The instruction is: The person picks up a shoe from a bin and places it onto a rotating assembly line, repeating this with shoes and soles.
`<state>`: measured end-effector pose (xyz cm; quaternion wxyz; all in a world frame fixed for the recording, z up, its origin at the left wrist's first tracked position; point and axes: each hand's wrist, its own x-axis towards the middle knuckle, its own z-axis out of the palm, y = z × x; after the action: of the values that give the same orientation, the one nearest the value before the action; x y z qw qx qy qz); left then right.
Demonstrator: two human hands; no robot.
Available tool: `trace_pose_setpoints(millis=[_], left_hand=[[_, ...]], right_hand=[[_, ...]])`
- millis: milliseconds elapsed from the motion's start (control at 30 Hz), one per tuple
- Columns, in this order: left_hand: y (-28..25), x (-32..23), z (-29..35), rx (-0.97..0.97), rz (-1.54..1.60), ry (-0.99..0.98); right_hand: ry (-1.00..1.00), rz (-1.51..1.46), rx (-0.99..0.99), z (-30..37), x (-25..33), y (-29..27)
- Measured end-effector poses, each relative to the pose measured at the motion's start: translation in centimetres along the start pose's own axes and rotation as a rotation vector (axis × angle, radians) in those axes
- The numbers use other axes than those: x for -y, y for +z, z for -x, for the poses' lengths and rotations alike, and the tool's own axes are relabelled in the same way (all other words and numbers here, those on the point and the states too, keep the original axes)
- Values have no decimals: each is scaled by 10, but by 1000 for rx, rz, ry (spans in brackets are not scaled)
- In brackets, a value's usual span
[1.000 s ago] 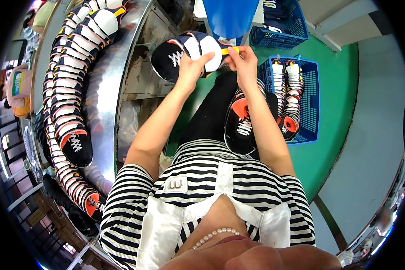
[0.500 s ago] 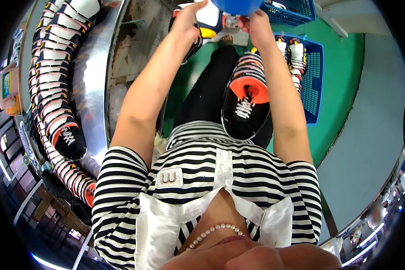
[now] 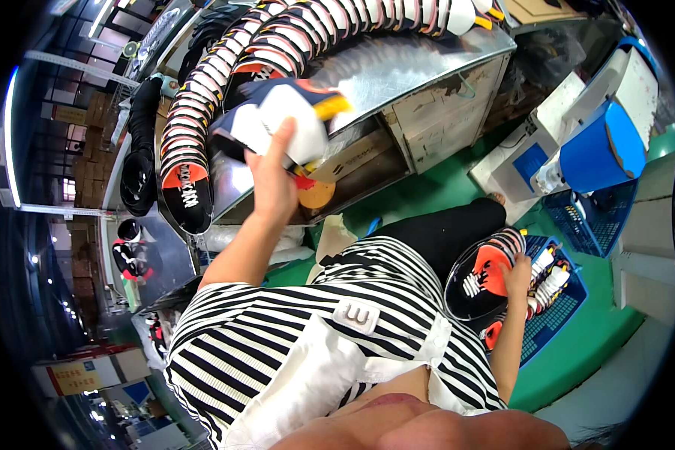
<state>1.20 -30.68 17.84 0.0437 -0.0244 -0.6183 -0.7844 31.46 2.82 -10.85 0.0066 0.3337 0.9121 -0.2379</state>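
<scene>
My left hand (image 3: 274, 176) is closed on a white, navy and yellow shoe upper (image 3: 289, 120), raised beside the metal table and blurred by motion. Behind it, long curved rows of nested shoe uppers (image 3: 187, 120) lie on the table. On my lap rests a nested stack of black shoe uppers (image 3: 476, 277) with orange linings and white laces. At the stack's right side my right hand (image 3: 516, 277) has its fingers closed on the edge of an upper.
The metal-topped table (image 3: 397, 75) stands ahead and left. To the right is a machine with a blue cover (image 3: 604, 146). A blue basket (image 3: 544, 337) with uppers stands on the green floor (image 3: 427, 191) right of my lap; another blue basket (image 3: 600, 225) sits beneath the machine.
The view has swung. My left hand has carried the upper from the machine's blue cover to the table's rows. My right hand has moved back from there to the stack on my lap.
</scene>
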Motion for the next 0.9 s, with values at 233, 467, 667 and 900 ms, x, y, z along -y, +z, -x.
trace_pose_setpoints(millis=[233, 467, 667, 900], left_hand=[[-161, 109, -221, -194, 15, 364], [-113, 119, -253, -78, -282, 252], [-40, 100, -50, 270, -356, 269], [164, 162, 100, 1243, 95, -907]], right_hand=[[-45, -46, 45, 7, 26, 15], [85, -769, -321, 40, 19, -46], [99, -823, -660, 8, 37, -50], [-59, -609, -692, -22, 166, -78]])
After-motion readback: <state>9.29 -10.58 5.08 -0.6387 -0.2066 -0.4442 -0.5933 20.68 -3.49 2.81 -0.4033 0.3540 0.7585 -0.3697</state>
